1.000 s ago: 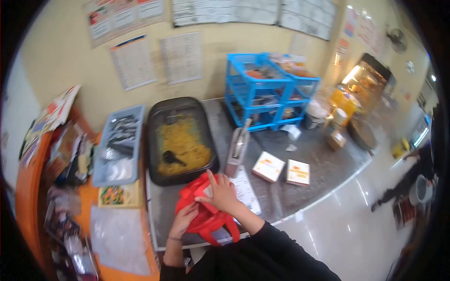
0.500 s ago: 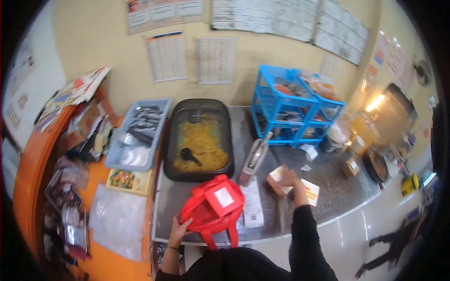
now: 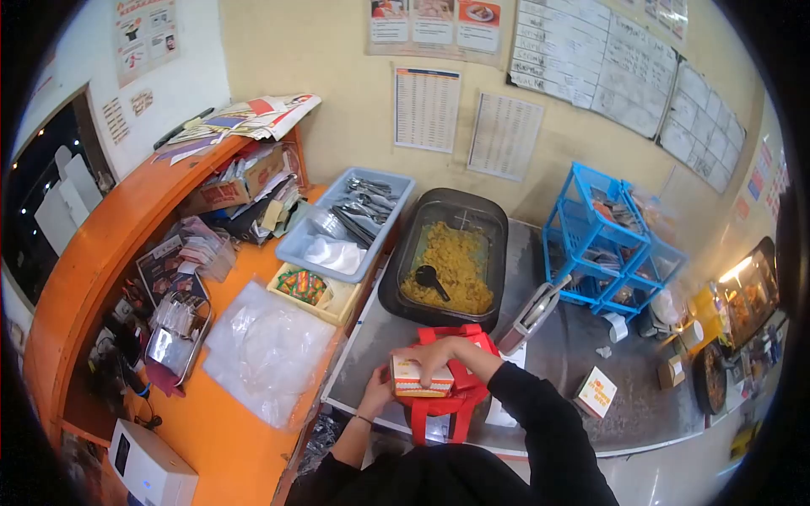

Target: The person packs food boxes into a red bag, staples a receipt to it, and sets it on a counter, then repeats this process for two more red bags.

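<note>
My right hand [image 3: 436,355] grips a white and orange cardboard food box [image 3: 420,388] from above, its fingers over the lid. The box is over the left part of a red carry bag [image 3: 483,371], whose handles hang toward the front edge of the steel counter. Closed at the left edge, where box and bag meet, is my left hand [image 3: 377,393]; it seems to hold the bag's rim, partly hidden by the box. A second white and orange food box [image 3: 596,393] sits on the counter to the right. A printed paper slip [image 3: 504,406] lies partly under my right arm.
Behind the bag stands a black pan [image 3: 499,253] of yellow food with a black ladle [image 3: 431,282]. Left are a blue-grey cutlery bin [image 3: 291,246], a cream tray of sachets [image 3: 337,314] and plastic bags [image 3: 268,354]. Blue racks [image 3: 553,244] stand at the back right.
My right hand has brought one food box from the right side of the counter over to the red bag. The other box stays behind. The view has swung left.
</note>
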Demonstrator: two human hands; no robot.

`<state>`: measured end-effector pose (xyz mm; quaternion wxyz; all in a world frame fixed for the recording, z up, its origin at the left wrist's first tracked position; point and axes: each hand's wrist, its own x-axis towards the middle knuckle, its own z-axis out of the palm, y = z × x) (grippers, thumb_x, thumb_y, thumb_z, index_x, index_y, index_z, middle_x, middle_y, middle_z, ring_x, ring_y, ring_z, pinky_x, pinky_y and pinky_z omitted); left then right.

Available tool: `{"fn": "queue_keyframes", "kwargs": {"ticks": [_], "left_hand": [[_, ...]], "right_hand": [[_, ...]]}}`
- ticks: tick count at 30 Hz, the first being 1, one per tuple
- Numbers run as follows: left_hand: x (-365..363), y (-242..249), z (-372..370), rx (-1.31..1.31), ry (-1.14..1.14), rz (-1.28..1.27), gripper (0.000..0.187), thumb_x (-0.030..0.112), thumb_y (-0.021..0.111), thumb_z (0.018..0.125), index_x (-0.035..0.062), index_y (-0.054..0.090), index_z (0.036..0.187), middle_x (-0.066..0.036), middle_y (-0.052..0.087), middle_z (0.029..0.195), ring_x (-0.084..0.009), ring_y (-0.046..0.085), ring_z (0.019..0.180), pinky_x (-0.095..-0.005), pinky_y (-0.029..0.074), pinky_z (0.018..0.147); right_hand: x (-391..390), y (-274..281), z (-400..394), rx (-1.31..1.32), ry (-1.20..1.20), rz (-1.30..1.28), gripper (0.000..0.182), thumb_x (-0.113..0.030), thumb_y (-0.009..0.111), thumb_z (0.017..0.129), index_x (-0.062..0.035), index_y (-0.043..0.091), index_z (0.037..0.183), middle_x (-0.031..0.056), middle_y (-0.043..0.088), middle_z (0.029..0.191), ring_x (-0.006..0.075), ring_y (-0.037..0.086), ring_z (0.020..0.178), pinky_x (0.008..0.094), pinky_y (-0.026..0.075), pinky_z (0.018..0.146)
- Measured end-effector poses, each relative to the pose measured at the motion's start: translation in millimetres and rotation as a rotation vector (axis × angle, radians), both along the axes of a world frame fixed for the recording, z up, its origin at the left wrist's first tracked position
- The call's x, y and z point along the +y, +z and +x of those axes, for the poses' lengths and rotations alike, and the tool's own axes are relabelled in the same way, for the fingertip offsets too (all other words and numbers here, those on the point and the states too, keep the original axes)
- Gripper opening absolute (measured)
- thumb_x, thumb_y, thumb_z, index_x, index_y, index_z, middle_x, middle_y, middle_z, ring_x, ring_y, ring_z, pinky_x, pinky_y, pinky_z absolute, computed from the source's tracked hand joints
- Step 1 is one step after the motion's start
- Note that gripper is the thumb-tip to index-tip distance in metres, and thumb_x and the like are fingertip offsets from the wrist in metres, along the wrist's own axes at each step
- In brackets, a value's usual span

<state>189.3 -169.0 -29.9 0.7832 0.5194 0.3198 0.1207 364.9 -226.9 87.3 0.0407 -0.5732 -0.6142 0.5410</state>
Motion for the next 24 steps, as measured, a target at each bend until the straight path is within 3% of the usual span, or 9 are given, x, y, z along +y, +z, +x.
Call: {"fn": "queue_keyframes", "kwargs": {"ticks": [1,2,5,6,9,11,16,19,24], "left_hand": [[-1,6,0,0.027,0.027,-0.124,0.058,0.014,0.057,0.079,0.006,0.026,0.127,-0.011,0.048,0.114,-0.0215,0.054,0.096,-0.0375,0.048,0.076],[0,4,1,0.034,0.082,-0.181,0.043,0.009,0.048,0.081,0.0039,0.033,0.122,-0.011,0.05,0.107,-0.0193,0.054,0.092,-0.0291,0.049,0.065],[0,6,2,-0.029,0.064,-0.252,0.033,0.011,0.047,0.082,0.0031,0.042,0.114,-0.011,0.053,0.103,-0.0179,0.054,0.092,-0.027,0.048,0.068],[1,-5,5,-0.062,0.142,-0.15,0.031,0.011,0.046,0.082,0.0028,0.044,0.112,-0.011,0.053,0.102,-0.0183,0.054,0.092,-0.0272,0.047,0.07],[1,-33,22,-0.079,0.314,0.228,0.026,0.013,0.046,0.082,0.0018,0.047,0.106,-0.012,0.054,0.101,-0.0196,0.054,0.092,-0.028,0.045,0.074],[0,-32,30,0.015,0.346,0.567,0.025,0.013,0.046,0.081,0.0009,0.047,0.104,-0.013,0.054,0.102,-0.0209,0.054,0.093,-0.0288,0.044,0.077],[2,-12,2,0.112,-0.171,0.23,0.057,0.005,0.055,0.073,-0.0001,0.023,0.12,-0.017,0.049,0.108,-0.0226,0.054,0.093,-0.0322,0.05,0.071],[-11,23,-11,0.059,-0.191,0.046,0.058,0.006,0.054,0.075,0.0005,0.02,0.122,-0.016,0.046,0.112,-0.0231,0.055,0.092,-0.0324,0.052,0.063],[-19,36,-16,0.086,-0.13,-0.109,0.055,0.008,0.054,0.076,0.0016,0.023,0.121,-0.015,0.047,0.111,-0.023,0.056,0.091,-0.0348,0.051,0.069]], "right_hand": [[0,-7,-1,-0.105,0.003,0.071,0.108,-0.016,0.071,0.046,-0.0036,0.009,0.134,0.0184,0.042,0.115,0.0274,0.04,0.111,0.0316,0.035,0.09],[-6,-13,-5,-0.116,-0.052,0.12,0.112,-0.014,0.073,0.044,-0.0089,0.007,0.134,0.0212,0.037,0.119,0.032,0.039,0.112,0.0346,0.034,0.092],[-24,14,-30,-0.43,-0.045,0.262,0.117,-0.013,0.075,0.042,-0.0172,0.004,0.135,0.0226,0.029,0.125,0.0361,0.038,0.112,0.0386,0.034,0.093],[-27,13,-31,-0.47,-0.038,0.22,0.119,-0.013,0.076,0.042,-0.0232,0.003,0.135,0.0228,0.024,0.127,0.0391,0.037,0.112,0.0426,0.035,0.092],[-24,0,-18,-0.354,0.149,0.047,0.12,-0.015,0.075,0.039,-0.0212,0.004,0.136,0.023,0.03,0.123,0.0382,0.042,0.107,0.0434,0.04,0.086],[-20,3,-17,-0.38,0.059,0.036,0.119,-0.015,0.075,0.038,-0.0201,0.006,0.136,0.023,0.032,0.123,0.038,0.043,0.107,0.0435,0.04,0.086],[-3,-31,-10,-0.477,0.005,0.039,0.12,-0.018,0.076,0.035,-0.0176,0.01,0.135,0.02,0.033,0.124,0.0369,0.037,0.113,0.0474,0.036,0.09],[-2,-38,-14,-0.508,0.003,0.03,0.122,-0.016,0.077,0.034,-0.0181,0.011,0.136,0.0177,0.033,0.125,0.036,0.032,0.118,0.0512,0.031,0.092],[-10,-19,-23,-0.593,-0.015,0.033,0.124,-0.019,0.079,0.034,-0.0205,0.009,0.136,0.0186,0.028,0.131,0.0342,0.035,0.118,0.0564,0.033,0.087]]}}
